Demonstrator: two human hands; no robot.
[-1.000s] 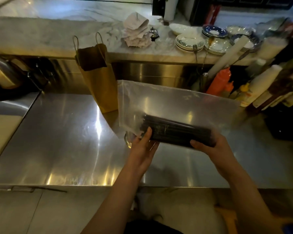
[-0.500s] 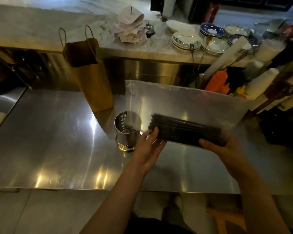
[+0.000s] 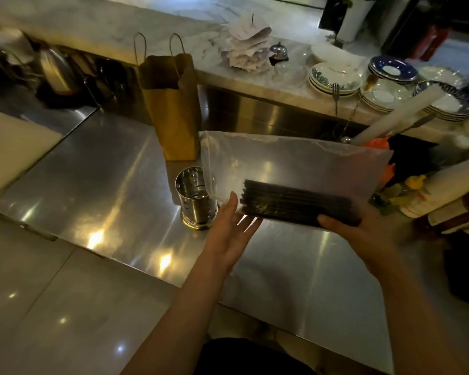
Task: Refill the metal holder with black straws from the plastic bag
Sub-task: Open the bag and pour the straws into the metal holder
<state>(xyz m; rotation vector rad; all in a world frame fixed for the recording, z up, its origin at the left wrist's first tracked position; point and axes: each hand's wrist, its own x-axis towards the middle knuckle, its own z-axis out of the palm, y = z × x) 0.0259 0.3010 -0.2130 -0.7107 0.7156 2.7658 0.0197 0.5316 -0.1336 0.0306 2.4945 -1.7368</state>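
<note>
While I watch from the head camera, my right hand [image 3: 363, 228] grips one end of the bundle of black straws [image 3: 298, 203] through the clear plastic bag [image 3: 290, 161], fingers closed around it. My left hand [image 3: 232, 226] lies flat and spread beneath the bundle's other end, fingers splayed. Just left of that open palm, the empty perforated metal holder [image 3: 196, 197] stands upright on the steel counter [image 3: 106, 171].
</note>
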